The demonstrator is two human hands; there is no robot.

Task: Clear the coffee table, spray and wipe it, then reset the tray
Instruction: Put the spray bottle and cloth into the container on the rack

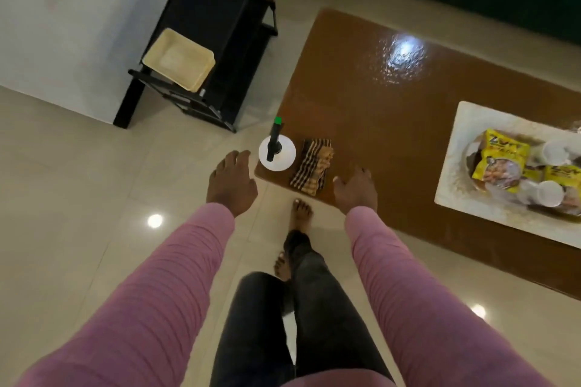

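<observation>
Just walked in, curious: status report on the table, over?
Both hands empty: left hand near spray bottle, right hand near folded cloth. Loaded tray on coffee table, not yet cleared.

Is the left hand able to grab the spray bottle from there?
Probably yes. The left hand is open right beside the spray bottle, which stands at the near corner of the coffee table. Nothing sits between them; the folded cloth lies on the bottle's other side.

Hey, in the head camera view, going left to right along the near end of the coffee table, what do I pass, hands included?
From the left: left hand → spray bottle → folded striped cloth → right hand → white tray holding yellow packets.
</observation>
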